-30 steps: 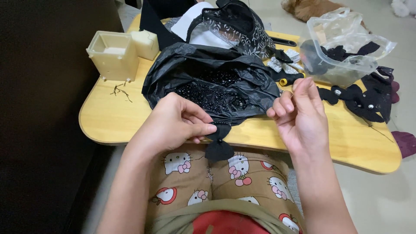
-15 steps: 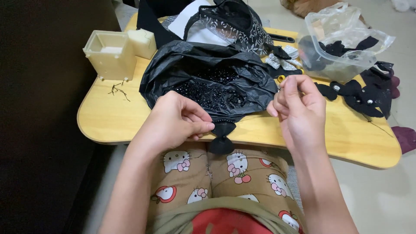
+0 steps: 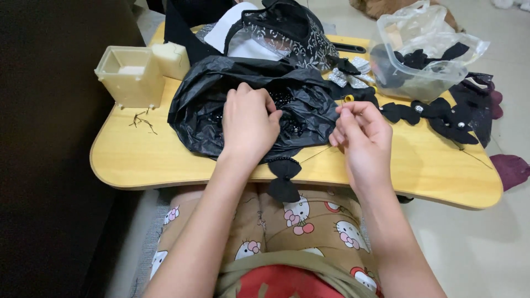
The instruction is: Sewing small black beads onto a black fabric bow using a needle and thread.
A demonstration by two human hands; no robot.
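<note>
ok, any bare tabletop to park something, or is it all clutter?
Bare wood on the table in front of the cream box, left of the black plastic bag, a few thread scraps only. Another patch right of the right hand, below the black bows. Back edge is crowded.

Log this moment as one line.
left hand: in black bag of beads | right hand: pinching thread | black bow: hanging off table edge

Left hand (image 3: 249,122) bare, no ring, no watch. Right hand (image 3: 360,137) bare too, nails short and plain. Both arms bare all way up, no sleeves in view. Legs in tan pants (image 3: 287,232) with cartoon cat faces, white heads, pink and red bows. Olive green band (image 3: 287,266) at waist. Red top (image 3: 281,286) showing at bottom edge.
</note>
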